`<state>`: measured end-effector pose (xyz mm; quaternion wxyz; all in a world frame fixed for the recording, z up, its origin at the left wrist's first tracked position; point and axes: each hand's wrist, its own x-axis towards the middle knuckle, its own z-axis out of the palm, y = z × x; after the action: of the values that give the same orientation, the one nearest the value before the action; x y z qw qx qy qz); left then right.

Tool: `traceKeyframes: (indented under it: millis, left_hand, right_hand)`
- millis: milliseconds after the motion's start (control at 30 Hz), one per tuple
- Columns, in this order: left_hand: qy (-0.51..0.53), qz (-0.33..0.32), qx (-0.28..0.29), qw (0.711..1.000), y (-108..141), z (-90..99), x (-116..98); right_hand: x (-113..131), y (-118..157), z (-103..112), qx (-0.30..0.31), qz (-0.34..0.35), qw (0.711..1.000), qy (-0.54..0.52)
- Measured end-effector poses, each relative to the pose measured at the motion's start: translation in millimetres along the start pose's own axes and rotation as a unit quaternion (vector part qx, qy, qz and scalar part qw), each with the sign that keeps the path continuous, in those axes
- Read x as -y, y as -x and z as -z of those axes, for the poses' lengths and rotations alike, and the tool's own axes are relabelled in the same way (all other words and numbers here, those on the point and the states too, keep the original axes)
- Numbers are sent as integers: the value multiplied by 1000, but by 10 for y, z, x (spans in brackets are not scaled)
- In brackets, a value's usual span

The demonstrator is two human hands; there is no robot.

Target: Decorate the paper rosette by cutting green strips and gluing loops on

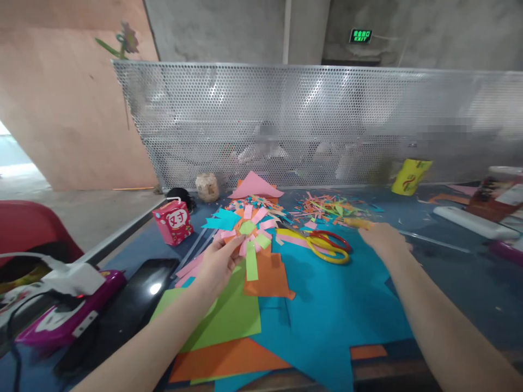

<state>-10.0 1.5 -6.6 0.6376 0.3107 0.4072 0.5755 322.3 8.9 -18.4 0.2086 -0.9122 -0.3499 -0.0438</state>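
Note:
My left hand (220, 258) pinches a paper flower (247, 227) at its lower left edge. The flower has pink and orange petals, a light green centre and a green strip (252, 264) hanging below. Over to the right, my right hand (384, 239) is closed at the end of a small yellow-orange object (358, 223); its kind is too blurred to tell. Between the hands lie scissors (329, 247) with red and yellow handles, their blades partly hidden by paper. Blue paper (335, 310), green paper (229, 321) and orange paper (273, 275) spread underneath.
Thin paper scraps (330, 207) lie heaped behind the scissors. A pink drink carton (174, 220), a black phone (134, 294) and a purple power strip (73, 310) stand left. A yellow can (409, 177) sits back right. A perforated metal screen (261, 120) borders the table.

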Motion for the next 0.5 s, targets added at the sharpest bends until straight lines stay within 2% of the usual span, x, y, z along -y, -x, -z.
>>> traceKeyframes:
  millis: [67, 100, 133, 167, 200, 233, 267, 333, 400, 500]
  left_hand:
    - [1, 7, 9, 1000, 12, -6, -7]
    - [0, 8, 15, 1000, 18, -6, -8]
    - [0, 9, 23, 1000, 22, -5, -6]
    - [1, 12, 34, 999, 27, -1, 1]
    - [1, 16, 49, 999, 30, 3, 14]
    - [-1, 24, 69, 997, 33, 9, 31]
    - [-8, 38, 91, 995, 37, 13, 52]
    - [-26, 73, 130, 988, 49, 16, 98]
    - [-41, 101, 155, 982, 69, 6, 135]
    - [-42, 105, 167, 979, 102, -28, 155]
  right_hand:
    - [16, 23, 14, -16, -42, 999, 25]
    - [47, 56, 26, -35, -23, 999, 31]
    - [93, 101, 38, -61, 32, 997, 28]
    - [153, 160, 48, -88, 120, 989, 12]
    - [224, 233, 55, -111, 225, 968, -20]
    - [301, 319, 60, -127, 336, 931, -65]
    - [379, 418, 64, -136, 437, 882, -111]
    - [519, 638, 77, -138, 574, 790, -164]
    - [608, 847, 96, -98, 657, 731, -159]
    - [638, 1037, 120, -53, 697, 696, -165]
